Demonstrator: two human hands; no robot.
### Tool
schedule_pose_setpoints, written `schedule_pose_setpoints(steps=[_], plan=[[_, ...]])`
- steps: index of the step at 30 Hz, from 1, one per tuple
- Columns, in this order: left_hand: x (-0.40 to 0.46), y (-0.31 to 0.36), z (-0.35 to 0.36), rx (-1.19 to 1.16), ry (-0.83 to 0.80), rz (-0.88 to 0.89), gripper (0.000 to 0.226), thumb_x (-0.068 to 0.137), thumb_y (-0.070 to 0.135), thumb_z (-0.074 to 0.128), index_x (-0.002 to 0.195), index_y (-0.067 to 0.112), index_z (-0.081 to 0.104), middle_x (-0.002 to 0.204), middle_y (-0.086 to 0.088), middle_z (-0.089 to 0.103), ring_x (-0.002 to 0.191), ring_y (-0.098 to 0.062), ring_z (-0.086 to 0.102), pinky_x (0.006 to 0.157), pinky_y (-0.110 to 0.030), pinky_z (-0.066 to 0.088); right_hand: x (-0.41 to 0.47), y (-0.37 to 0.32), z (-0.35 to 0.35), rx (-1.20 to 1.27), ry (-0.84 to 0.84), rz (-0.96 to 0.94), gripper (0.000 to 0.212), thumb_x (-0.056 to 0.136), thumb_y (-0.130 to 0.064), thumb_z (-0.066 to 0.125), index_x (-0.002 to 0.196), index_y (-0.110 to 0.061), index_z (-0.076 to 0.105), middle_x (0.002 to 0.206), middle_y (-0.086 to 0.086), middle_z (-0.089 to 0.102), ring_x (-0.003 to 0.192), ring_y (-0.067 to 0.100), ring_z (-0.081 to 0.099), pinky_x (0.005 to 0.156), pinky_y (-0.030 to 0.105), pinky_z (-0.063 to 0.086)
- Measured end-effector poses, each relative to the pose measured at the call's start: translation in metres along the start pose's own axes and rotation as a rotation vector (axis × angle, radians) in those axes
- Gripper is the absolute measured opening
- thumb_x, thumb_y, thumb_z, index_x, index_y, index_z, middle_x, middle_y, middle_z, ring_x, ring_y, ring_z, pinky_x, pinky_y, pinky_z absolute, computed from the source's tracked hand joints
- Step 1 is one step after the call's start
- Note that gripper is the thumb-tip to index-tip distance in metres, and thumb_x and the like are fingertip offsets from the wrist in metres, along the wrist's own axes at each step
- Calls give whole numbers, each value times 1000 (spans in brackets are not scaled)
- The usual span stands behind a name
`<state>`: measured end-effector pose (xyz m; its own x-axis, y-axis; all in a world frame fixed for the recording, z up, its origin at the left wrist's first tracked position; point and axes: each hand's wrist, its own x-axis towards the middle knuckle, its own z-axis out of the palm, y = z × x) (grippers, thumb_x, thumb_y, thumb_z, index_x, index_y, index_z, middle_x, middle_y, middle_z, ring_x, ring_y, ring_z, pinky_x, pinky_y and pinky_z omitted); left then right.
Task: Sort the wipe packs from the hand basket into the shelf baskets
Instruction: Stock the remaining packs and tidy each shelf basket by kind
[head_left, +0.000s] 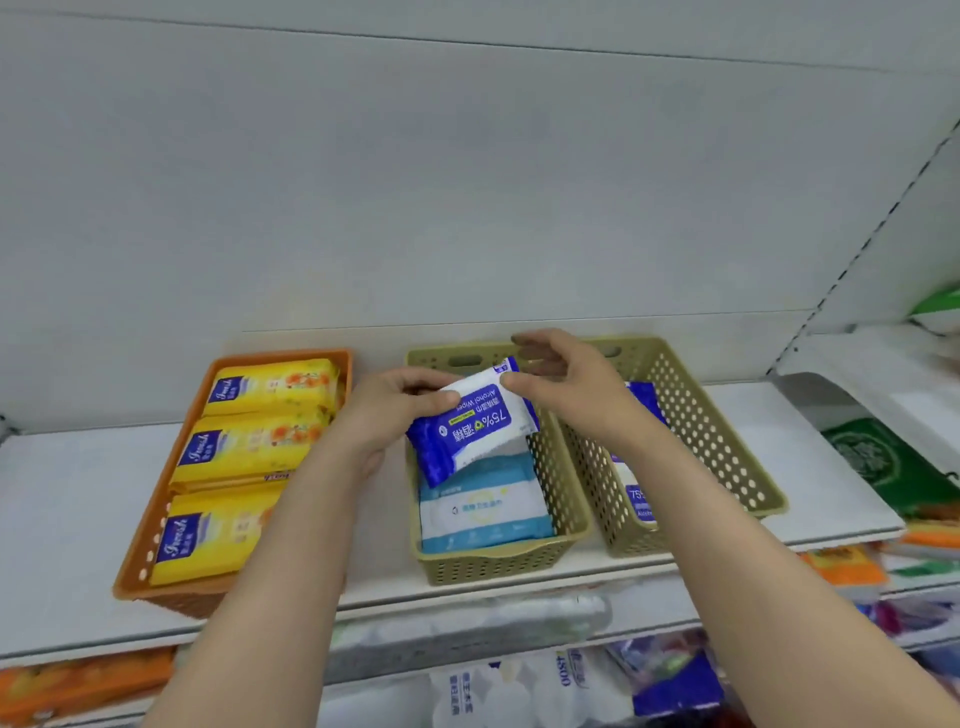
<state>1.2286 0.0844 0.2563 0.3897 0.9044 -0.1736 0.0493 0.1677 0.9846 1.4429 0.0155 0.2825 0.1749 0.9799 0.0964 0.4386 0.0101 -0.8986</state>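
A blue and white alcohol wipe pack (475, 428) is held above the middle olive basket (498, 564). My left hand (387, 413) grips its left end, and my right hand (558, 376) pinches its upper right corner. Below it in that basket lies a light blue and white wipe pack (483, 512). The right olive basket (727, 457) holds more blue alcohol packs (641, 499), partly hidden by my right forearm. An orange basket (150, 551) on the left holds three yellow wipe packs (254, 444). The hand basket is out of view.
The baskets stand on a white shelf (62, 519) against a grey back panel. Lower shelves with packaged goods (519, 686) show below. At the right, a neighbouring shelf carries a green pack (883, 462) and other bags.
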Motion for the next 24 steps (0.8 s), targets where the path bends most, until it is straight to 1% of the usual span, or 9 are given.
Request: schedule_pose_setpoints(steps=[1, 3, 6, 11, 15, 17, 19, 21, 24], plan=[[5, 5, 7, 28, -44, -9, 26, 66, 23, 84, 91, 21, 78, 90, -5, 76, 78, -14, 73, 61, -22, 55, 2, 0, -4, 52, -73, 40, 48, 77, -29, 82, 120, -23, 63, 106, -8, 71, 95, 3, 68, 83, 23, 56], [13, 11, 24, 65, -94, -8, 22, 65, 25, 83, 87, 25, 79, 90, -2, 76, 80, -14, 73, 63, -25, 57, 5, 7, -14, 132, -127, 100, 33, 76, -19, 84, 104, -20, 67, 95, 2, 75, 88, 14, 73, 79, 34, 59], [26, 14, 51, 48, -61, 24, 11, 77, 16, 80, 86, 22, 77, 85, -1, 76, 76, -13, 72, 65, -25, 58, 4, 22, -36, 279, -21, 138, 21, 76, -12, 83, 89, -19, 68, 83, 2, 76, 77, 17, 74, 65, 30, 60], [45, 15, 101, 17, -2, 20, 9, 78, 14, 80, 83, 19, 75, 83, -2, 75, 70, -12, 70, 62, -24, 56, 3, 48, -81, 380, 0, 232, 20, 79, -16, 81, 93, -14, 67, 86, 7, 77, 76, 20, 75, 57, 25, 55], [55, 18, 144, -59, 75, 25, 8, 79, 10, 78, 82, 15, 73, 76, -4, 73, 63, -10, 68, 53, -21, 52, 13, 59, -115, 426, 50, 249, 22, 80, -12, 79, 95, -11, 63, 86, 9, 76, 73, 19, 74, 60, 28, 59], [63, 21, 165, -149, 166, 27, 7, 83, 10, 75, 84, 13, 68, 78, -7, 71, 64, -14, 67, 54, -25, 54, 21, 63, -130, 599, 121, 275, 22, 82, -9, 76, 98, -7, 61, 94, 14, 73, 73, 18, 73, 65, 30, 60], [69, 23, 186, -241, 218, 23, 9, 86, 9, 71, 85, 11, 63, 83, -11, 69, 70, -21, 68, 61, -33, 56, 28, 65, -142, 685, 72, 313, 24, 84, -14, 76, 101, -6, 61, 99, 16, 74, 79, 21, 73, 65, 29, 60], [73, 22, 208, -300, 176, -4, 13, 86, 7, 71, 87, 8, 58, 86, -12, 69, 73, -21, 71, 60, -33, 58, 33, 69, -150, 641, 0, 320, 27, 83, -18, 77, 104, -7, 64, 98, 12, 76, 82, 21, 74, 62, 28, 58], [78, 20, 229, -336, 94, -65, 18, 86, 8, 72, 94, 7, 56, 94, -13, 71, 78, -20, 74, 61, -29, 58, 44, 78, -162, 568, 33, 288, 25, 84, -13, 76, 106, -12, 64, 98, 9, 76, 78, 18, 74, 58, 26, 57]])
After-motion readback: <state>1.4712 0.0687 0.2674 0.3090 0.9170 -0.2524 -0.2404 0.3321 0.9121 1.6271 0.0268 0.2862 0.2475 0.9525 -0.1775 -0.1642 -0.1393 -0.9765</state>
